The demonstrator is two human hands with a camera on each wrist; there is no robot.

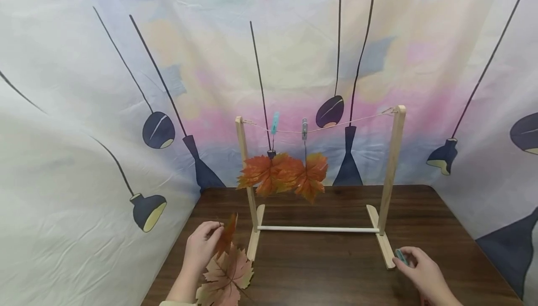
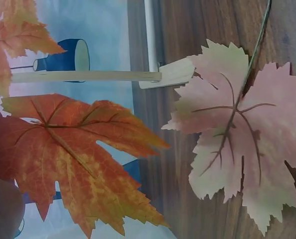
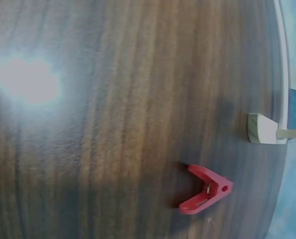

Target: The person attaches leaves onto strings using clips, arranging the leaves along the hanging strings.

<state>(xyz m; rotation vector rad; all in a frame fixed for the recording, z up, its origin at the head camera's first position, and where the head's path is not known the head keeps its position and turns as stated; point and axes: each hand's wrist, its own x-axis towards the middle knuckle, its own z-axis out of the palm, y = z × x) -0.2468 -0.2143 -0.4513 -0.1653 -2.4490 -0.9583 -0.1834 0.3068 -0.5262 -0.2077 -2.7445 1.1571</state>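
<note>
At the table's left side my left hand [image 1: 201, 245] pinches an orange artificial maple leaf [image 1: 228, 235], whose lobes spread wide in the left wrist view. Just below it a pale pink maple leaf [image 1: 229, 278] lies on the table. My right hand [image 1: 422, 268] holds a teal clothespin [image 1: 401, 256] between thumb and fingers, near the stand's right foot. Two orange maple leaves [image 1: 262, 170] [image 1: 310, 177] hang by their stems from the string, one under a teal clothespin [image 1: 275, 123], the other under a greyish clothespin [image 1: 304, 129].
A wooden stand [image 1: 391, 170] with a string [image 1: 336, 126] between its posts and a white bottom rod [image 1: 319, 229] stands on the dark wooden table [image 1: 319, 268]. In the right wrist view a red clothespin [image 3: 218, 191] lies on the tabletop. A lamp-patterned cloth [image 1: 286, 72] hangs behind.
</note>
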